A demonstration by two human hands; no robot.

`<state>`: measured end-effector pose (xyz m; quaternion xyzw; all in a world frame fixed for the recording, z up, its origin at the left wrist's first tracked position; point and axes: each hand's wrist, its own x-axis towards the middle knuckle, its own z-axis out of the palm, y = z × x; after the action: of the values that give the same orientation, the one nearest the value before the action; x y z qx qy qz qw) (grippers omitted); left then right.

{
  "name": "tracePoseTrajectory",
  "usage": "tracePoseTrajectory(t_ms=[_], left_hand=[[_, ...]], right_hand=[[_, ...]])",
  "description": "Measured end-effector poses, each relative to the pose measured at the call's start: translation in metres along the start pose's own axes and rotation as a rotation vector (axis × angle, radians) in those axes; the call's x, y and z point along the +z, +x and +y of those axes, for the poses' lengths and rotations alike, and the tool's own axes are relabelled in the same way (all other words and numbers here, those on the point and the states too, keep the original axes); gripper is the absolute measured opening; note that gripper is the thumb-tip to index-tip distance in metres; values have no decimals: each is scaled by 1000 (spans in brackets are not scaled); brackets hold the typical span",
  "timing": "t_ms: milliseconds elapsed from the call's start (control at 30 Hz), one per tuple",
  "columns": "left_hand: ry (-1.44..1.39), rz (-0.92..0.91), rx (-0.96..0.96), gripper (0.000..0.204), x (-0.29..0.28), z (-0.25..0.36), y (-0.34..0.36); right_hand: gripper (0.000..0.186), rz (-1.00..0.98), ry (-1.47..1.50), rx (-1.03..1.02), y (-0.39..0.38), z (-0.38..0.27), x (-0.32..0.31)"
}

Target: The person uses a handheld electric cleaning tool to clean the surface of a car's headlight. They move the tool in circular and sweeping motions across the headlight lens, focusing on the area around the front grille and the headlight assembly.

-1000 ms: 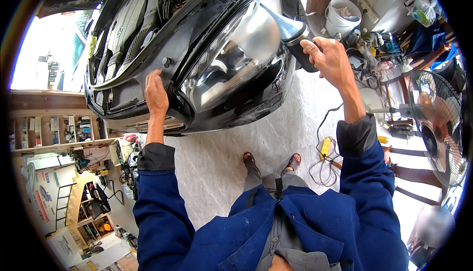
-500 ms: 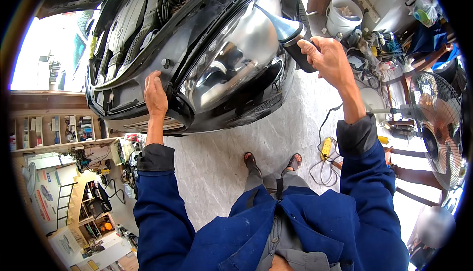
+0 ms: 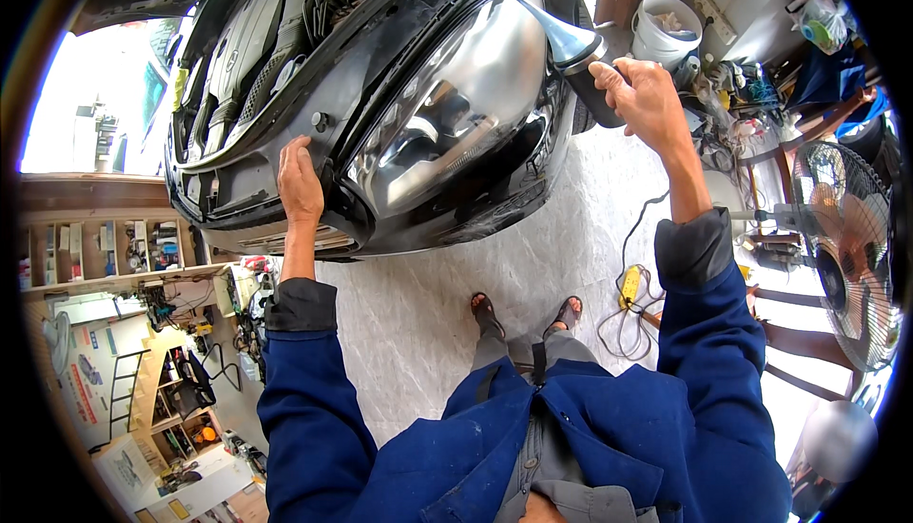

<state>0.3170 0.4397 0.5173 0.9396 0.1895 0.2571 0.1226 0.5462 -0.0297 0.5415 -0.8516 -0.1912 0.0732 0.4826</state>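
The person's right hand [image 3: 647,105] grips a black cup-shaped tool with a tapering silvery spout [image 3: 580,63], the spout over the outer edge of a large glossy clear headlight [image 3: 456,95]; the left hand [image 3: 301,184], open, lies against the black car front [image 3: 366,86]. The step seems to be aiming the spout across the lens, so moving on calls for a steady, level wrist; the spout's opening, any contact and the tool's handle are hard to make out, and the dark engine bay [image 3: 228,71] is cut off above

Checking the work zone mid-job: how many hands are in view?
2: the left hand at the front edge of the car, and the right hand holding the silver-nozzled tool beside the headlight. No others show.
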Motion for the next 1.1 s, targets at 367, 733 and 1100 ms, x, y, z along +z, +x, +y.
tracePoseTrajectory(t_ms=[367,733,1100], left_hand=[[-18,-9,-11,33,-1,2,0],[-25,-24,-46,32,-1,2,0],[-37,-17,-19,33,-1,2,0]], right_hand=[[50,-16,53,-17,-1,0,-2],[52,0,11,30,7,8,-2],[53,24,11,40,16,22,-3]])
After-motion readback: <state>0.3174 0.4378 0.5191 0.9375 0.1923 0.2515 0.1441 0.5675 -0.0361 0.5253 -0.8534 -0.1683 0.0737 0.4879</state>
